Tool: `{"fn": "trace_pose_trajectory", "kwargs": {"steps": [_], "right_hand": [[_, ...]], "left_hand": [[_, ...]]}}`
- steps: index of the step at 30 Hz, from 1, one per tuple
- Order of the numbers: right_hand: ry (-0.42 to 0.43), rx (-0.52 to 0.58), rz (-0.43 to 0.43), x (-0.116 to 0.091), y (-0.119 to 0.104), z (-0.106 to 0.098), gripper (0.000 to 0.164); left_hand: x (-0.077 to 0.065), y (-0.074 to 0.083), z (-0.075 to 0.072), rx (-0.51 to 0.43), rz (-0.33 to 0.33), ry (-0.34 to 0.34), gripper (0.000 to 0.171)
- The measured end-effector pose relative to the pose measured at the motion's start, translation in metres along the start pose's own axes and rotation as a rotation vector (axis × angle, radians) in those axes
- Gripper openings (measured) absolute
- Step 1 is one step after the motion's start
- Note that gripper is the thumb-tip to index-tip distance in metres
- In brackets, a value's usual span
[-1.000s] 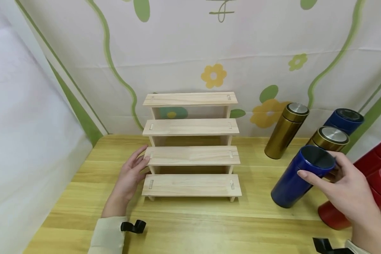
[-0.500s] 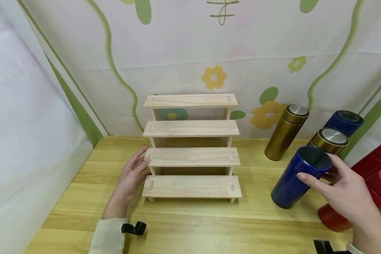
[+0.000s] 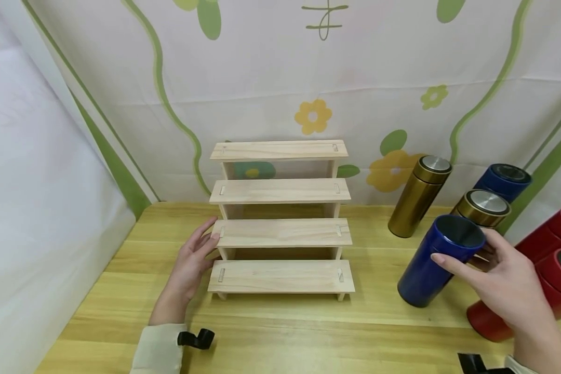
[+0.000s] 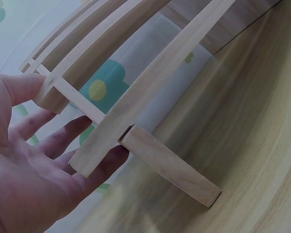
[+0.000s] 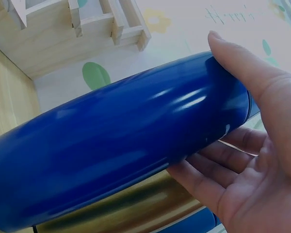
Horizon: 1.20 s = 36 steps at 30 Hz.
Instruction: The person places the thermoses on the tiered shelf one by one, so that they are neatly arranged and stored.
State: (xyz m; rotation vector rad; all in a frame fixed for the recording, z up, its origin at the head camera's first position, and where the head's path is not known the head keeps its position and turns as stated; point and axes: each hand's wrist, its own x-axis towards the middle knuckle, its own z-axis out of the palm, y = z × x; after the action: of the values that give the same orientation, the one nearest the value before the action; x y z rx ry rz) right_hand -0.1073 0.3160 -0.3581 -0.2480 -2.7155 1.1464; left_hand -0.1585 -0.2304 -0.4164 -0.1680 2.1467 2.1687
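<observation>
My left hand (image 3: 192,262) holds the left side of a wooden step shelf (image 3: 281,277). In the left wrist view, the thumb lies against the end of one board and the fingers reach around the boards' ends. At the right, my right hand (image 3: 507,280) grips a dark blue thermos flask (image 3: 423,272) near its top. Its thumb is on the near side, and the fingers go around the back. The flask's dark top faces up, and its base is at the table. In the right wrist view, the glossy blue body crosses the picture, with the fingers beneath it.
Behind the held flask stand two gold flasks (image 3: 413,205) and another blue flask (image 3: 504,181). Two red flasks (image 3: 491,319) stand beside and beyond my right hand. A white cloth backdrop (image 3: 262,67) with flowers rises behind the wooden table (image 3: 280,337).
The blue flask's top has shifted slightly left together with my right hand. My left hand stays at the shelf's side. The head view has tipped up a little.
</observation>
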Motion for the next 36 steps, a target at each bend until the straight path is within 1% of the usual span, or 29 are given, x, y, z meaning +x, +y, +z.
{"fn": "trace_pose_trajectory", "kwargs": {"steps": [9,13,17,21,26,36], "right_hand": [[0.046,0.084,-0.011,-0.0014,0.0028,0.0029,0.066],[0.061,0.108,-0.029,-0.0014,0.0014,0.0044,0.066],[0.063,0.094,-0.05,0.0007,0.0005,0.0059,0.074],[0.057,0.074,-0.048,0.0022,0.001,0.0066,0.079],[0.05,0.077,-0.039,0.0015,0.0022,0.0065,0.077],[0.057,0.095,-0.069,-0.0011,0.0012,0.0069,0.072]], "left_hand": [[0.0016,0.0002,0.0025,-0.006,0.002,-0.005,0.062],[0.0023,0.001,0.003,-0.002,0.002,-0.007,0.061],[0.0019,0.0029,0.0025,0.003,0.002,-0.006,0.063],[-0.0002,0.004,0.0018,0.008,-0.002,-0.007,0.064],[-0.0018,0.003,0.0016,0.004,-0.01,-0.01,0.064],[-0.0019,0.0017,-0.0002,0.011,-0.005,-0.014,0.063]]}}
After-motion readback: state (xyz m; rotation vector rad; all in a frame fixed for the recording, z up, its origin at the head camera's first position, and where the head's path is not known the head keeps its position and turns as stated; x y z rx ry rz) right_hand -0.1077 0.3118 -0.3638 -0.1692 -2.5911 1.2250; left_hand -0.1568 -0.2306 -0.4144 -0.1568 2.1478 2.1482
